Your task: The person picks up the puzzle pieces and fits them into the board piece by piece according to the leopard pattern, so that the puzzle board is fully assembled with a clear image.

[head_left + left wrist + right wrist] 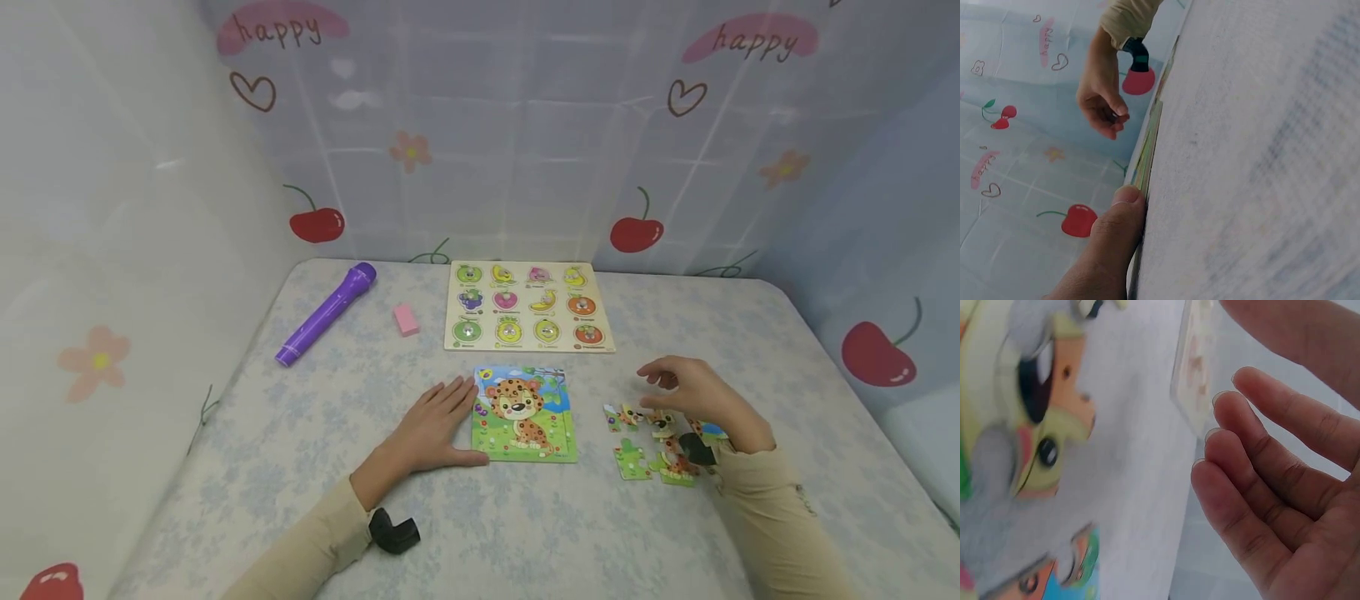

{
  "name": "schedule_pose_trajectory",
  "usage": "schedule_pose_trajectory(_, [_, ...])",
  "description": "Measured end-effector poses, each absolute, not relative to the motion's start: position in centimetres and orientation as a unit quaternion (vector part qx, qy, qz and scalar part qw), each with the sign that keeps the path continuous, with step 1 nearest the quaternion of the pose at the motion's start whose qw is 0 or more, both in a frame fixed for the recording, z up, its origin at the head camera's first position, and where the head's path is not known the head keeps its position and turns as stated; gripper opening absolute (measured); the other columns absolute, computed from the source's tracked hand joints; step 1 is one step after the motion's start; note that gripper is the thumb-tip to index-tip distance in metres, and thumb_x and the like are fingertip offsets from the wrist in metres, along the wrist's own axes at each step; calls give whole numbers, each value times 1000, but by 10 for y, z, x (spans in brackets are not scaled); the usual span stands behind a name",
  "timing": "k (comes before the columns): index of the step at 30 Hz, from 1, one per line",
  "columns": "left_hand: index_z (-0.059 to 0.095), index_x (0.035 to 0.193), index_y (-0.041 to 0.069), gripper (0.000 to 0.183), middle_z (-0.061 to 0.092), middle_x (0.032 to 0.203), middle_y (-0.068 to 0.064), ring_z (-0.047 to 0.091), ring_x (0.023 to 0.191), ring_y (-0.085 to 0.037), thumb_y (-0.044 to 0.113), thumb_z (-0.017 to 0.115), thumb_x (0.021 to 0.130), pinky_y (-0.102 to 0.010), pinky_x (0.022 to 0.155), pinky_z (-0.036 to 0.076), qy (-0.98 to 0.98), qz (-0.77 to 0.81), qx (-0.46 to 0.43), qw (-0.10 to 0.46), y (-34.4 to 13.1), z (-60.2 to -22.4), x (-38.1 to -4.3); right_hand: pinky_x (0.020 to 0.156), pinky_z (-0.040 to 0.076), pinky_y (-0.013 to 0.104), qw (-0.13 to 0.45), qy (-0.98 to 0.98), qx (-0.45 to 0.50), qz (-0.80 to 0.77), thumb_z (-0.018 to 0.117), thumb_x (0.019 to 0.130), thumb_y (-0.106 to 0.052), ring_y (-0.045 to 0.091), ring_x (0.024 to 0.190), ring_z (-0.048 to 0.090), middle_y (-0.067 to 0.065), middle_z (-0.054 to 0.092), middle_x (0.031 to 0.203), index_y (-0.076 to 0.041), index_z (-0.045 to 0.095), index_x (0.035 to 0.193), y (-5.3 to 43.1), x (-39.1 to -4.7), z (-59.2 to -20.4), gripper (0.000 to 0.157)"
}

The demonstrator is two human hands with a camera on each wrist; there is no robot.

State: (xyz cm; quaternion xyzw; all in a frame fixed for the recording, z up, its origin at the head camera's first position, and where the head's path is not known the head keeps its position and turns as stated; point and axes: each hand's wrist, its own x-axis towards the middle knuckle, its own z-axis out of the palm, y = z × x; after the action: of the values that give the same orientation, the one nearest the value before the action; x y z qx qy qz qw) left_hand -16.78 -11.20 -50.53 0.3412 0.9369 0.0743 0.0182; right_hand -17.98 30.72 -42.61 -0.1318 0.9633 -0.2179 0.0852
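Note:
A square leopard puzzle board (525, 421) lies on the table in the head view. My left hand (435, 429) lies flat at its left side, with fingertips and thumb touching the edge; the left wrist view shows the thumb (1116, 219) against it. Several loose jigsaw pieces (632, 460) with leopard and grass parts lie right of the board. Above them hovers my right hand (693, 396), fingers loosely bent and holding nothing. In the right wrist view, a piece with an eye (1066, 381) lies below its parted fingers (1229, 494). My right forearm partly hides some pieces.
Behind the board lies a wooden fruit puzzle (525, 304). To its left are a pink block (406, 320) and a purple microphone-shaped toy (326, 312). Patterned curtains (487, 125) close off the table's back and sides.

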Motion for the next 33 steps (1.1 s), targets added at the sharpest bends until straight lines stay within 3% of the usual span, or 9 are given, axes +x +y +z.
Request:
schedule_pose_trajectory(8, [17, 157, 12, 111, 16, 165, -4, 17, 152, -22, 84, 46, 78, -44, 123, 20, 938, 71, 340, 17, -112, -505, -167, 79, 53, 44, 83, 968, -119, -207, 81, 79, -32, 25, 92, 61, 11, 67, 104, -5, 68, 117, 325, -175, -432, 48])
schedule_pose_trajectory(15, [17, 157, 11, 111, 16, 165, -4, 17, 152, -22, 83, 46, 78, -43, 124, 19, 937, 70, 340, 21, -111, -505, -167, 79, 53, 42, 80, 966, -133, -207, 81, 79, -27, 22, 91, 59, 12, 67, 107, -3, 67, 117, 348, -170, -433, 47])
schedule_pose_trajectory(23, [17, 157, 11, 111, 16, 165, -4, 17, 152, -22, 84, 45, 78, -43, 124, 19, 939, 66, 337, 19, -112, -505, -168, 63, 47, 30, 116, 965, -101, -213, 81, 78, -32, 17, 84, 54, 9, 63, 98, 2, 65, 118, 370, -170, -437, 55])
schedule_pose_trajectory(33, [18, 157, 11, 111, 17, 164, -4, 17, 152, -22, 85, 45, 78, -42, 124, 20, 939, 63, 338, 15, -111, -506, -168, 73, 55, 42, 141, 962, -89, -218, 82, 76, -34, 26, 91, 62, 17, 65, 106, 3, 64, 119, 384, -170, -443, 60])
